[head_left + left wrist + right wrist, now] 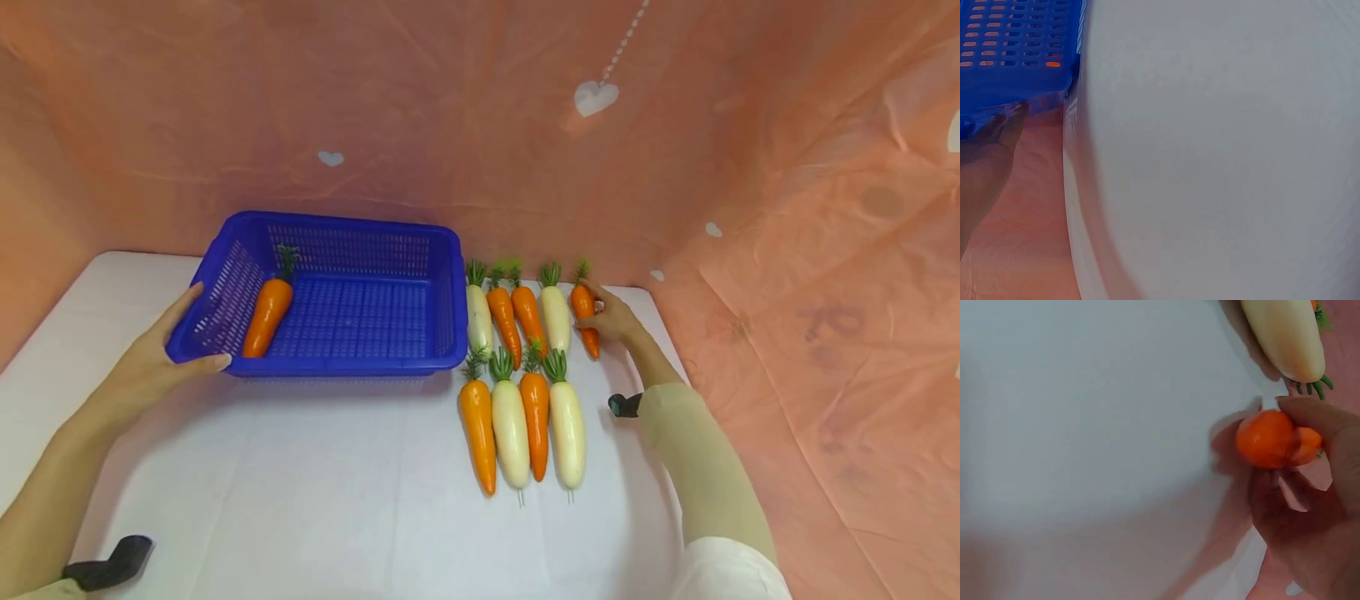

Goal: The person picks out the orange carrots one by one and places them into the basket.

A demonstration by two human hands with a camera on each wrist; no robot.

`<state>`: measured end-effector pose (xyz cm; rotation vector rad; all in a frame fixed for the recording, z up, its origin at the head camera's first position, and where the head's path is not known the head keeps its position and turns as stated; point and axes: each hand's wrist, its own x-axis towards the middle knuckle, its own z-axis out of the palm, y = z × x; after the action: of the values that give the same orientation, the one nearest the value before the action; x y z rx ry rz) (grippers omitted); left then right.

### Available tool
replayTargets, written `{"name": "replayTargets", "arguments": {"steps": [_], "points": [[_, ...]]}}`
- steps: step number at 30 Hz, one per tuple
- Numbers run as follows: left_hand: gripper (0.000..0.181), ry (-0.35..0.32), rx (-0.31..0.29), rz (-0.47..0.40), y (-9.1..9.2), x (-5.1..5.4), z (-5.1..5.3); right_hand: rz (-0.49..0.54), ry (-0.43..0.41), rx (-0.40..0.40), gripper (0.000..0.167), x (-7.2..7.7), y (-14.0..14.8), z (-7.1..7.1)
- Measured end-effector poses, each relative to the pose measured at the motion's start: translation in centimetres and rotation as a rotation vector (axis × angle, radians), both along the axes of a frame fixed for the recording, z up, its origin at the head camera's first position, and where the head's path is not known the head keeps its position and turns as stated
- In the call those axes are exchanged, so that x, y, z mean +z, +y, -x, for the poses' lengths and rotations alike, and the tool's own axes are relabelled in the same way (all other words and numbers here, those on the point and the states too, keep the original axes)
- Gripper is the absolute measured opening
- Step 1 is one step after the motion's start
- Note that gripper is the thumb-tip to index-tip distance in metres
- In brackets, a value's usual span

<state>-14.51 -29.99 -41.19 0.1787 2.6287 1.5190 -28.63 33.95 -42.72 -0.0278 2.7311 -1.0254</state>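
White surface (322, 492) fills my near view, the left forearm cut off at its corner. Beyond, two front carrots (478, 433) and two front radishes (511, 433) lie alternating, leaves pointing away. Farther left, the left hand (150, 360) grips a blue basket (345, 365) by its front-left corner, thumb over the rim; my left wrist view crops both. Inside that end lies one basket carrot (267, 321). My right hand (617, 319) reaches forward, pinching a held carrot (583, 310), partly hidden by fingers, right of the back radishes (556, 317) and back carrots (528, 312). Orange cloth (480, 125) hangs behind.
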Motion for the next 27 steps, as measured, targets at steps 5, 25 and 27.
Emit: {"name": "replayTargets", "arguments": {"steps": [5,25,27], "points": [[0.097,-0.002,0.006,-0.005,0.1,0.1,0.1,0.005,0.002,-0.036,0.085,0.4,0.1,0.2],[0.096,0.005,0.005,-0.021,0.1,0.2,-0.2,0.360,-0.006,0.031,0.079,5.4,-3.1,-3.4],[0.096,0.003,0.004,-0.025,0.1,0.1,-0.2,0.369,0.000,0.069,0.080,5.2,-3.4,-3.2]]}}
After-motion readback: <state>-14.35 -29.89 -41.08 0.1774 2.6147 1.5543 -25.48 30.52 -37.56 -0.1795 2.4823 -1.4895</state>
